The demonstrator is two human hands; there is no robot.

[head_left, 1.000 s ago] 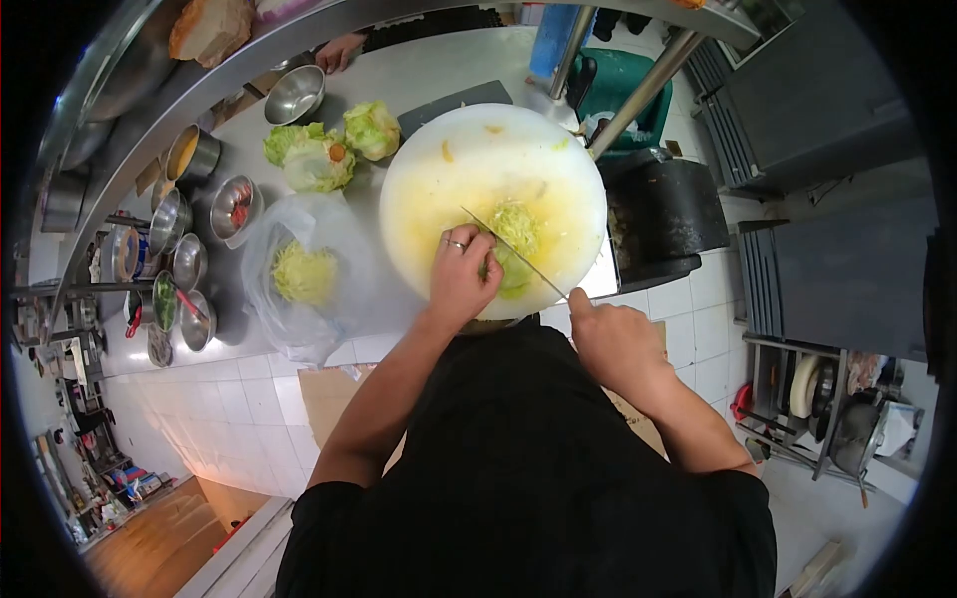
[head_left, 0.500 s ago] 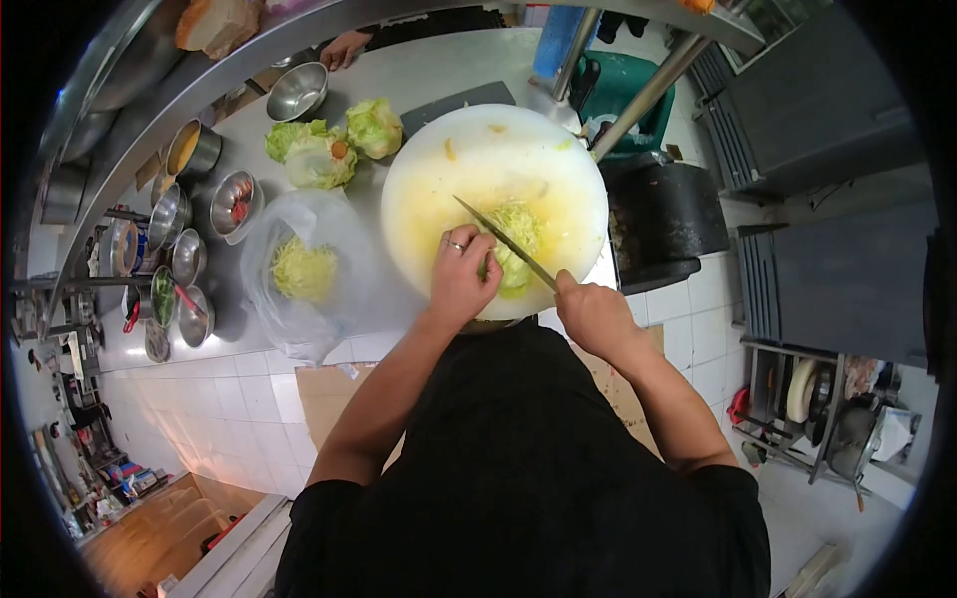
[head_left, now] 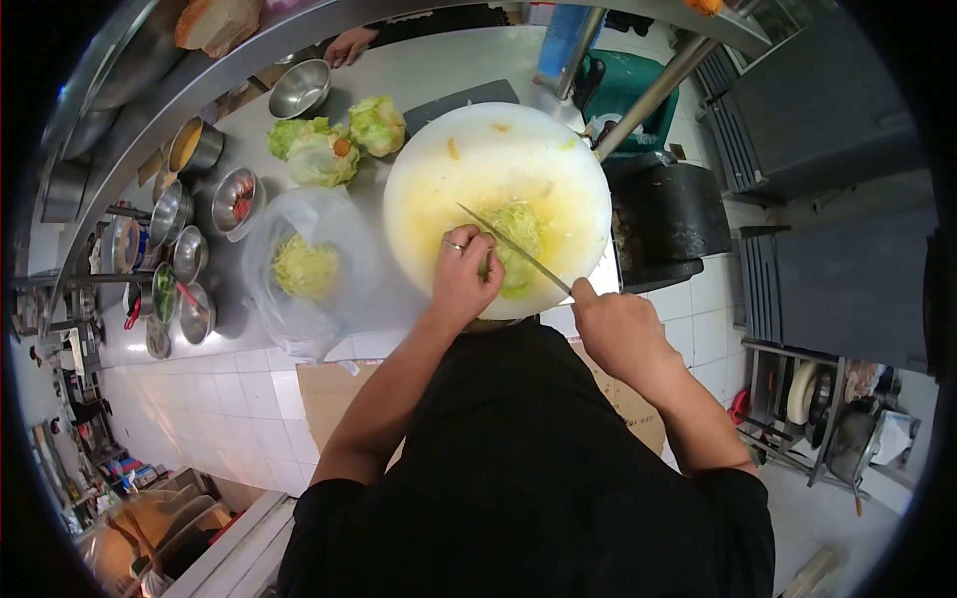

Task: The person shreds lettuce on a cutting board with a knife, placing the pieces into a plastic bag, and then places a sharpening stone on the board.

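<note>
My right hand (head_left: 618,324) is closed round the handle of a long knife (head_left: 516,247), whose blade slants up and left across shredded lettuce (head_left: 516,224). Beneath lies a round white cutting board (head_left: 429,179), stained yellow in its middle. With curled fingers and a ring on one, my left hand (head_left: 467,271) presses on a piece of lettuce (head_left: 485,267) beside the blade; the fingers hide most of that piece. To the left, a clear plastic bag (head_left: 349,254) holds more shredded lettuce (head_left: 306,267). Lettuce heads (head_left: 377,127) stand behind the bag.
Several metal bowls (head_left: 239,199) line the counter's left side, one with a red-handled utensil. A metal shelf rail (head_left: 329,38) arches above. Another person's hand (head_left: 349,45) rests at the far edge. A black container (head_left: 668,214) stands right of the board.
My right hand has drawn back toward the lower right, and the knife has shifted with it. My left hand stays on the lettuce. The view has shifted slightly.
</note>
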